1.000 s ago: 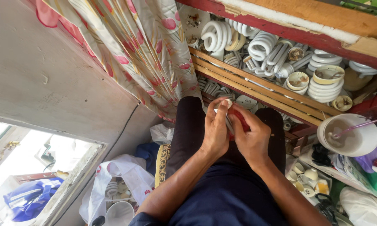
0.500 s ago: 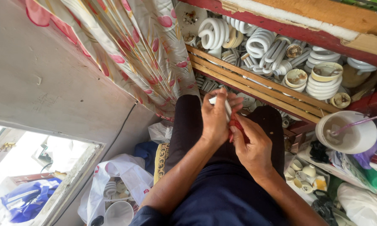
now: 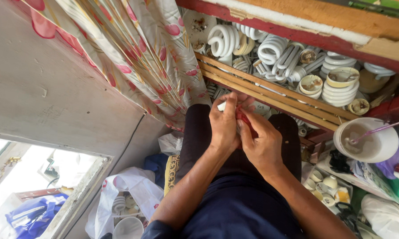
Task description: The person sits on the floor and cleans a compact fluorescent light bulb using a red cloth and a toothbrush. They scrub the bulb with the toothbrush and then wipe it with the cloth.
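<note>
My left hand [image 3: 223, 124] and my right hand [image 3: 262, 140] are pressed together above my knees. The left hand grips a small white lamp part [image 3: 222, 106], mostly hidden by its fingers. My right hand pinches a small red-handled tool [image 3: 243, 118] against that part. Both hands are closed; only slivers of the white part and the red handle show between the fingers.
A wooden crate [image 3: 270, 95] ahead holds several white spiral lamp tubes [image 3: 274, 51] and lamp bases. A white bowl [image 3: 367, 139] with a purple stick stands at right. A flowered curtain [image 3: 133, 57] hangs at left. A white plastic bag [image 3: 124, 194] lies on the floor.
Both hands have stayed together over the knees, shifting slightly right and closer. The fingers have closed further over the white part and the red tool.
</note>
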